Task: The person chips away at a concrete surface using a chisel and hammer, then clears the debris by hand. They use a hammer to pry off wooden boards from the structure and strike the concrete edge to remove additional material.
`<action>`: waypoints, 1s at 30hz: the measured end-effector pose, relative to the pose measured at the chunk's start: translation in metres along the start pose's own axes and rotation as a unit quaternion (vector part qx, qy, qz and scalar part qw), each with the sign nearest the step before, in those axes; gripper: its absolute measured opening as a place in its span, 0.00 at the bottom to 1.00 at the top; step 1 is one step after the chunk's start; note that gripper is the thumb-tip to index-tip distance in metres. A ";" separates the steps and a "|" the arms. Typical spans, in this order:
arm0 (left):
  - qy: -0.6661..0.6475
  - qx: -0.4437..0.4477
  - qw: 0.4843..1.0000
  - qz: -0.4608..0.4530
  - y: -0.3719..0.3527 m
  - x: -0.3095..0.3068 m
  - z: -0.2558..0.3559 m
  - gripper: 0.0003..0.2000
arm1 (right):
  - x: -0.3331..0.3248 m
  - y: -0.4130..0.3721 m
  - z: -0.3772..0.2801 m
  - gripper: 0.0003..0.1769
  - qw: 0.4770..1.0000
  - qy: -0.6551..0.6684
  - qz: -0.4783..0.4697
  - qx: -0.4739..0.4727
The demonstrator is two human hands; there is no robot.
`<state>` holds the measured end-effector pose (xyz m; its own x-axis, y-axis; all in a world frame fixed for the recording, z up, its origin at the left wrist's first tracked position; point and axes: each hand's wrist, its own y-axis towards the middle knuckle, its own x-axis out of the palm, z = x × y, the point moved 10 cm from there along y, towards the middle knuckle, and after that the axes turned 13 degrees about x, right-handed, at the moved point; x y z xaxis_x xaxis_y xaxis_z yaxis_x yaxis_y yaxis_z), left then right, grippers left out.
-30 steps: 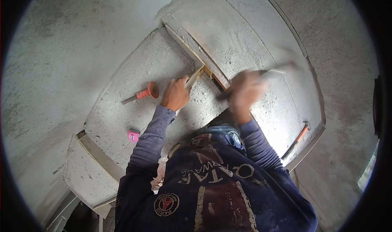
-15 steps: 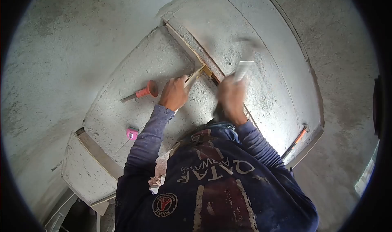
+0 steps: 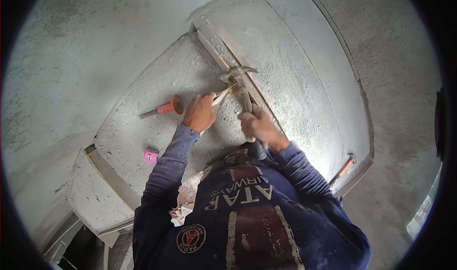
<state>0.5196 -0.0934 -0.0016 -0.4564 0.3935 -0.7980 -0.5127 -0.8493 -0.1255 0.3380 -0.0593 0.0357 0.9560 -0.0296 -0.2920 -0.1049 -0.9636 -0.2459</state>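
My left hand (image 3: 200, 112) is closed around a thin, splintered strip of wood (image 3: 222, 96), whose upper end meets the edge of the concrete step. In my right hand (image 3: 259, 125) is a claw hammer (image 3: 244, 95), gripped by its handle. The hammer's head lies over the upper end of the strip, beside the wooden board (image 3: 212, 49) along the step's edge. Where exactly the head touches is hard to make out.
A chisel with an orange guard (image 3: 167, 108) lies left of my left hand. Below it is a pink tape measure (image 3: 151, 155). An orange-handled tool (image 3: 343, 169) rests at the lower right. A lower step (image 3: 97, 189) drops away at the lower left.
The hammer has come down and left from above the right-hand slab to the strip's end, with my right hand around it. My left hand stays about where it was.
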 end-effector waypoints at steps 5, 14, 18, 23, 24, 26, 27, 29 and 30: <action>-0.040 -0.050 0.998 -0.015 -0.005 0.003 -0.002 0.20 | -0.064 0.037 -0.058 0.06 0.958 0.220 -0.030 0.181; 0.005 -0.013 1.000 0.004 -0.003 -0.001 -0.002 0.18 | 0.025 -0.009 0.038 0.09 0.952 0.004 -0.183 0.244; -0.041 -0.010 0.999 0.011 -0.008 0.001 -0.002 0.17 | -0.040 0.014 -0.043 0.07 0.964 0.152 -0.069 0.207; -0.040 -0.007 0.999 0.016 -0.003 -0.003 -0.004 0.16 | -0.065 0.013 -0.058 0.09 0.948 0.250 0.189 -0.049; -0.038 -0.007 0.999 0.021 -0.001 -0.009 -0.003 0.16 | -0.038 0.009 0.015 0.08 0.977 0.000 0.207 -0.059; -0.010 -0.060 0.996 -0.064 -0.003 -0.002 -0.005 0.17 | 0.035 -0.008 0.083 0.09 0.956 -0.073 -0.190 0.212; -0.011 -0.058 0.996 -0.066 -0.003 -0.003 -0.003 0.17 | 0.029 -0.007 0.065 0.09 0.956 -0.072 -0.188 0.215; -0.016 -0.011 1.000 -0.020 -0.002 -0.015 0.003 0.19 | 0.000 0.017 -0.001 0.10 0.982 -0.009 -0.103 0.156; -0.008 -0.011 1.000 -0.010 -0.003 -0.010 -0.001 0.18 | -0.020 0.020 -0.038 0.09 0.987 0.010 -0.076 0.142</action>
<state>0.5265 -0.0951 0.0055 -0.4571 0.4157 -0.7863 -0.5055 -0.8488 -0.1549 0.3269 -0.0885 0.0716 0.9717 0.1017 -0.2133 -0.0292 -0.8441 -0.5354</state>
